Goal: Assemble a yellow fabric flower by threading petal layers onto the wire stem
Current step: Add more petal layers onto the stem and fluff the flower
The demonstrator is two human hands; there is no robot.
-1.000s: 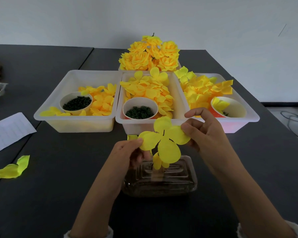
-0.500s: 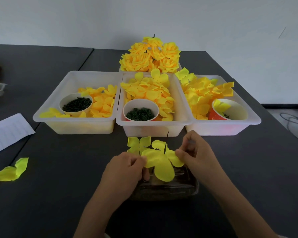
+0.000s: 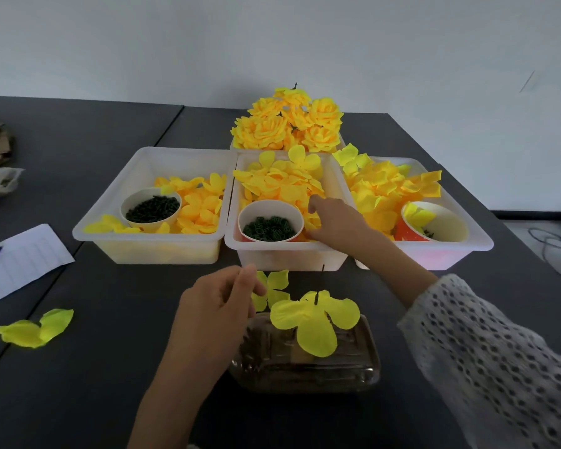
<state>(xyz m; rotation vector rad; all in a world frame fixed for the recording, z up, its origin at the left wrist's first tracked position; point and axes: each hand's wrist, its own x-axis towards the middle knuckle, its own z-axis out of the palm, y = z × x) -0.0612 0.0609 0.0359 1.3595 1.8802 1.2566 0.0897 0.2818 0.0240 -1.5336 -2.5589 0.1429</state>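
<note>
Head view: one petal layer (image 3: 314, 322) sits threaded on the wire stem (image 3: 320, 283) near the desk's front edge. My right hand (image 3: 334, 218) reaches relaxed into the middle bin (image 3: 289, 254) for another layer; my left hand (image 3: 221, 306) hovers loosely curled, empty. Next I must pinch one single layer.

Left hand (image 3: 217, 306) raised, fingers loosely curled, right hand (image 3: 332, 218) reaching forward

three bins (image 3: 149, 244) – three cups (image 3: 270, 221) – two hands (image 3: 214, 306)
</note>
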